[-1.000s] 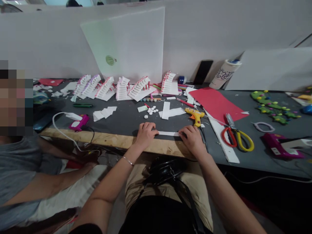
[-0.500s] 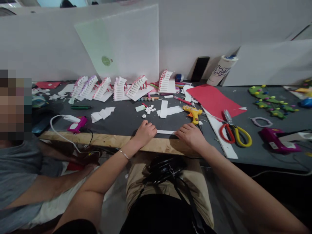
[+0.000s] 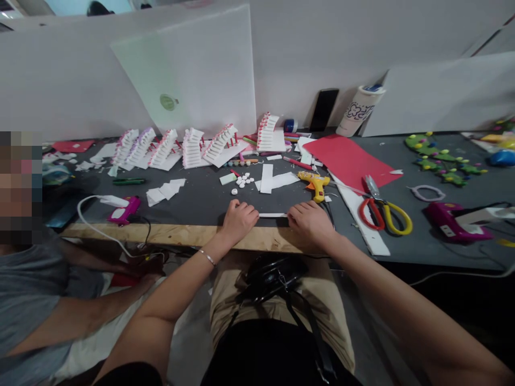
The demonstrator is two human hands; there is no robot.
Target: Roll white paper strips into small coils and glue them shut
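A narrow white strip (image 3: 273, 215), perhaps paper or foam, stretches between my two hands at the table's front edge. My left hand (image 3: 240, 219) is closed on its left end, and my right hand (image 3: 309, 219) grips the right end with fingers curled. Both strip ends are hidden under my fingers. Just behind my right hand lies a yellow glue gun (image 3: 317, 185). Small white pieces (image 3: 242, 180) sit in a cluster behind my left hand, beside crossed white strips (image 3: 266, 178).
Stair-like white models (image 3: 193, 147) line the back. Right of my hands are red-and-yellow-handled scissors (image 3: 382, 209), red paper (image 3: 350, 161) and a purple power strip (image 3: 454, 222). Another power strip (image 3: 124, 210) is at left. A seated person (image 3: 36, 300) is close on my left. A tumbler (image 3: 360, 110) stands behind.
The strip between my hands looks thinner now, as if turned or folded. My right hand's fingers have curled in slightly. The camera view has shifted a little.
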